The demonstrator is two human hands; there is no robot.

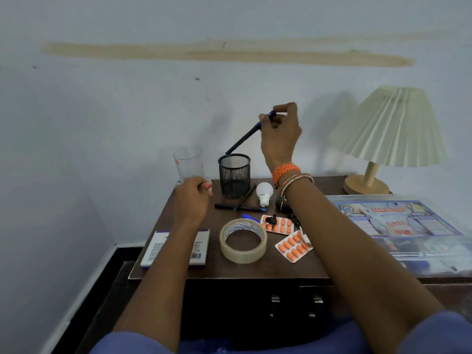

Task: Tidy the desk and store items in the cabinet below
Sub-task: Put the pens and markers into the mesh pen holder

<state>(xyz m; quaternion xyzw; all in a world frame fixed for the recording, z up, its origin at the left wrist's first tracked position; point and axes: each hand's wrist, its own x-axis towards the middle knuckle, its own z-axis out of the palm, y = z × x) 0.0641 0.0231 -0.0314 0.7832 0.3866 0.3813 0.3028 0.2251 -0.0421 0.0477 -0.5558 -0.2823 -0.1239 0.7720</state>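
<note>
My right hand [280, 135] is raised above the desk, shut on the top end of a dark blue pen [247, 136]. The pen slants down, its tip just over the rim of a black mesh pen holder [234, 175]. My left hand [192, 198] grips the base of a clear glass [188, 162] at the desk's back left. On the brown desk [255, 269] lie two more pens [238, 206], a white bulb [264, 193], a roll of clear tape [243, 240], two blister packs of orange pills [293, 245] and a white box [176, 249].
A clear first aid box [398, 228] fills the desk's right side. Behind it stands a lamp with a pleated cream shade [390, 129]. A small black object [282, 201] lies under my right wrist. Below the front edge are dark cabinet doors with two metal handles [274, 301].
</note>
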